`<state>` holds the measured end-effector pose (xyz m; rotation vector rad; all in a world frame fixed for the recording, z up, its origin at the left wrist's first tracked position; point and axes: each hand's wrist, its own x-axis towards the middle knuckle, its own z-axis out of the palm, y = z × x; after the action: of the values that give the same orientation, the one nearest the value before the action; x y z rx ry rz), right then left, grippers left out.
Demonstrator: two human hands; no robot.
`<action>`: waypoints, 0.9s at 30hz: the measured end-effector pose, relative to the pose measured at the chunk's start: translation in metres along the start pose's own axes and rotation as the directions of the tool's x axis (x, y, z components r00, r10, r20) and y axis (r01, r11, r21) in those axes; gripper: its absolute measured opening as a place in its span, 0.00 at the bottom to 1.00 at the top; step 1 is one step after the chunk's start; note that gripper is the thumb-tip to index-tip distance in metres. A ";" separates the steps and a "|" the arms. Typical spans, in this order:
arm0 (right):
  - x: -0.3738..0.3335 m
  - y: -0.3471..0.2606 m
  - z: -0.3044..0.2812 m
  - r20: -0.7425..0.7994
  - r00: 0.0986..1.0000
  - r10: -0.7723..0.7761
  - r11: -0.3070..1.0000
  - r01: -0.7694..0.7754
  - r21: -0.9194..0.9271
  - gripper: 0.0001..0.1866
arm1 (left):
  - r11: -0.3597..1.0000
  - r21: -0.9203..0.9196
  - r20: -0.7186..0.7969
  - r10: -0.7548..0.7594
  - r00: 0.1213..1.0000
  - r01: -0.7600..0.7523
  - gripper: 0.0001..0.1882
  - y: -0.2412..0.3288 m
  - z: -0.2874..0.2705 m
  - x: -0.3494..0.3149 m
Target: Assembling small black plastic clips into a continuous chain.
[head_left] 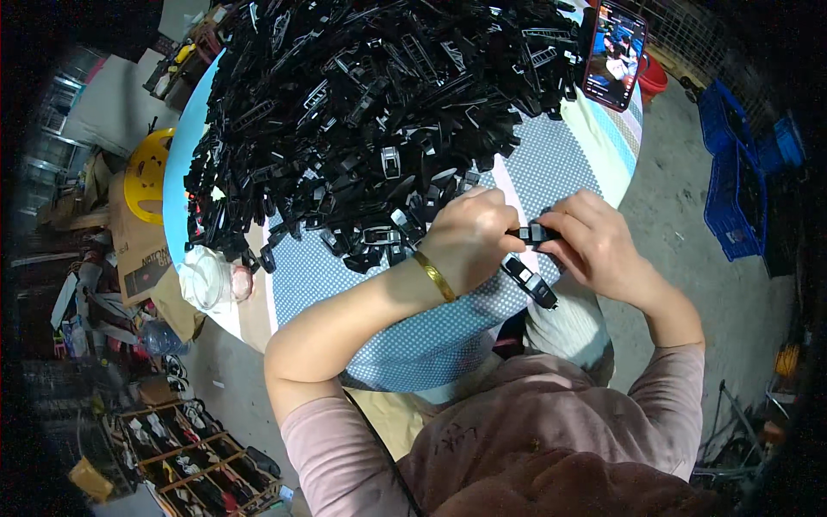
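Near the table's front edge, my left hand (472, 231) and my right hand (594, 234) meet at a small black plastic part (534, 233) with a grey face. Both hands pinch it, one at each end; the fingertips hide much of it, and its exact kind cannot be made out. Just below, on the cloth, lies a similar black part (529, 283) with pale patches, slanting down to the right. Beyond my left hand spreads a big heap of black plastic pieces (370, 112), some with shiny metal-like frames.
A patterned cloth (560, 159) covers the round table. On its far right edge a phone (615, 60) stands upright. A white plastic bag (205, 280) sits at the left edge. Around the table are a yellow stool (146, 177), blue crates (735, 194) and a divided tray (194, 452).
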<state>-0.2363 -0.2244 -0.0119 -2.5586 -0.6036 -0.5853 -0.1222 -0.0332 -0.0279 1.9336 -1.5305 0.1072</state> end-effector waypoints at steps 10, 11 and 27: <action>-0.012 -0.002 -0.018 -0.041 0.993 0.113 0.992 -0.115 -0.060 0.15 | 1.000 0.013 -0.027 0.009 1.000 -0.009 0.09 0.001 0.000 -0.001; -0.014 0.001 -0.020 -0.034 0.990 0.136 0.990 -0.137 -0.029 0.15 | 1.000 0.007 -0.036 0.004 0.999 -0.003 0.09 0.002 -0.001 -0.001; -0.013 0.007 -0.011 0.033 0.981 0.192 0.974 -0.195 0.117 0.16 | 0.997 -0.045 0.044 -0.064 0.997 0.066 0.10 0.004 -0.005 0.004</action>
<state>-0.2462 -0.2397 -0.0116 -2.4761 -0.3779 -0.4409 -0.1231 -0.0345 -0.0204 1.9580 -1.4822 0.0022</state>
